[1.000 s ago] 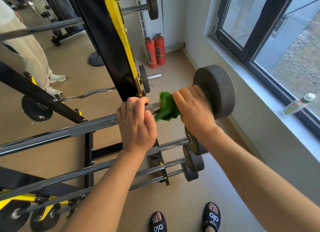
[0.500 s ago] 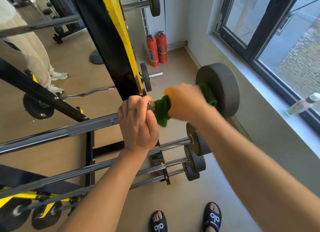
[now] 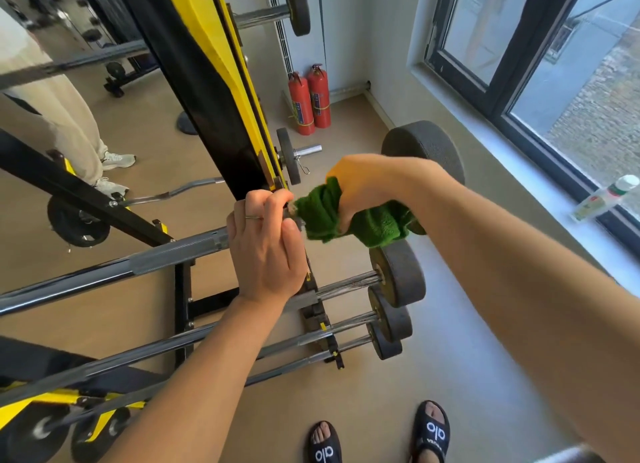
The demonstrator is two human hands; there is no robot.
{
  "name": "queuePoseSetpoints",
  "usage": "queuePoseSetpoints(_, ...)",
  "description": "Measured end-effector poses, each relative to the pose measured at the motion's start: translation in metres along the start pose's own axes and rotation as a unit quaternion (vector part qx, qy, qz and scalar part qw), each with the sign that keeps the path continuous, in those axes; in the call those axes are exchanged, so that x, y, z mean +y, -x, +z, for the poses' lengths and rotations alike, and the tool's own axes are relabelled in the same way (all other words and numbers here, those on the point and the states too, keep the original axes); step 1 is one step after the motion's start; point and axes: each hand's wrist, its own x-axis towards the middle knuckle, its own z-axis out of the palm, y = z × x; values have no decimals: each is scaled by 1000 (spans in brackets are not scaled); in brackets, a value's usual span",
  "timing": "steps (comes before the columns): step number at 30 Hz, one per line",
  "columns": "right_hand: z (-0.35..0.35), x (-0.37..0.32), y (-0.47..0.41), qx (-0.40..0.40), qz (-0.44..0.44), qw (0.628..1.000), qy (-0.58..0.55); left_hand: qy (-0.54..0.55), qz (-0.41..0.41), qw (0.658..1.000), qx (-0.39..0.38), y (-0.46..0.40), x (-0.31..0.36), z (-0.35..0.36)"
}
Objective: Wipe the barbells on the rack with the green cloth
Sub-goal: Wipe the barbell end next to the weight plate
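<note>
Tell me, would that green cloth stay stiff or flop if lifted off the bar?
Probably floppy: the green cloth bunches in folds around the barbell under the right hand. Its fuzzy terry surface suggests it is light and not slippery. It likely would not roll; loose ends already droop below the grip.

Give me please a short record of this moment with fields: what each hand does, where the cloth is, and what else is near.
left hand: grips the top barbell bar
right hand: holds the green cloth wrapped round the same bar
cloth position: between the left hand and the end weight
below: three more barbells on the rack
on the sill: a bottle
by the wall: two fire extinguishers
</note>
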Motion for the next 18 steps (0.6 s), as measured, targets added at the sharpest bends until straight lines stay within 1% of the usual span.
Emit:
queuePoseSetpoints(1, 0, 2, 0, -4, 22, 1000, 9, 3, 0, 1000, 2, 0, 0, 0)
queuePoseSetpoints(2, 7, 2, 3, 45, 27, 998, 36, 3, 0, 1000, 3, 0, 0, 1)
queuePoseSetpoints(3, 26, 6, 3, 148, 17, 986, 73, 1, -1, 1000, 5, 0, 0, 1)
queuePoseSetpoints(4, 51, 11, 7, 279, -2, 955, 102, -1, -2, 1000, 6, 0, 0, 1)
queuePoseSetpoints(5, 77, 14, 12, 387, -19, 913, 128, -2, -1, 1000, 7, 0, 0, 1)
queuePoseSetpoints(6, 98, 16, 14, 470, -27, 870, 144, -3, 1, 1000, 6, 0, 0, 0)
queuePoseSetpoints(7, 110, 18, 12, 518, -20, 843, 141, -5, 4, 1000, 5, 0, 0, 1)
queuePoseSetpoints(8, 112, 17, 6, 540, -3, 832, 127, -6, 3, 1000, 5, -1, 0, 1)
queuePoseSetpoints(9, 111, 14, 1, 549, 10, 828, 110, -4, -1, 1000, 3, -1, -1, 1)
queuePoseSetpoints(11, 97, 8, -2, 530, 22, 840, 114, 1, -2, 1000, 2, -1, -1, 2)
queuePoseSetpoints(12, 86, 5, 0, 493, 15, 860, 130, -3, 1, 1000, 3, -1, -1, 2)
queuePoseSetpoints(13, 72, 4, 3, 427, 8, 893, 143, -6, 1, 1000, 2, -1, 0, 2)
queuePoseSetpoints(14, 56, 4, 5, 334, 14, 931, 147, -6, -1, 1000, -2, -1, 0, 2)
queuePoseSetpoints(15, 38, 3, 6, 231, 34, 962, 145, -4, -4, 1000, -6, -1, 0, 2)
queuePoseSetpoints(16, 23, -1, 7, 147, 57, 978, 134, -4, -9, 1000, -8, 0, 0, 1)
queuePoseSetpoints(17, 13, -7, 6, 92, 78, 986, 118, -10, -16, 1000, -7, 1, 0, -2)
queuePoseSetpoints(18, 10, -12, 6, 72, 88, 988, 101, -23, -22, 999, -5, 1, 1, -4)
